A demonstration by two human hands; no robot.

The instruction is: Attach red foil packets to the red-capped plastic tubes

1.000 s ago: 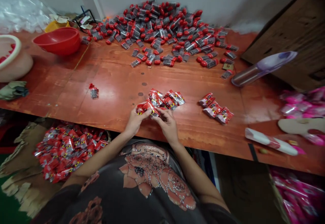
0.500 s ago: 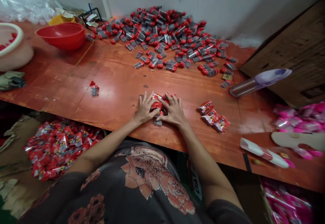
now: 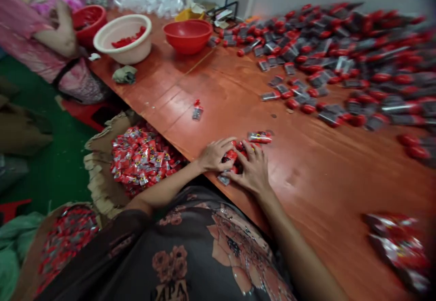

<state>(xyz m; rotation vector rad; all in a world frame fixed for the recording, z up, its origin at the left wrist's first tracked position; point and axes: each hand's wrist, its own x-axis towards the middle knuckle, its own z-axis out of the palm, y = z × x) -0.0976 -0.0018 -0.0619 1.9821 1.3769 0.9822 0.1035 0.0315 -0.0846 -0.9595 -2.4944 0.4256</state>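
Near the front edge of the table, my left hand (image 3: 216,155) and my right hand (image 3: 254,167) cup a small cluster of red wrapped packets (image 3: 230,154) from both sides. The fingers of both hands curl round the packets and cover much of them. One clear-and-dark packet end (image 3: 224,179) pokes out below the fingers. Just beyond my right fingertips lies another red packet (image 3: 260,137) on its side. A single small jar with a red top (image 3: 197,110) stands apart, further left on the table.
A large heap of red-capped clear jars (image 3: 320,60) covers the back right. Behind stand a red bowl (image 3: 187,36) and a white basin (image 3: 122,37) with red pieces. More packets (image 3: 398,246) lie at right. Below the edge, a carton (image 3: 98,173) holds many packets. A co-worker (image 3: 57,42) sits at far left.
The view has swung to the left, bringing the co-worker and cartons into sight. My hands and the packets have shifted left toward the table edge. One packet now lies outside my hands.
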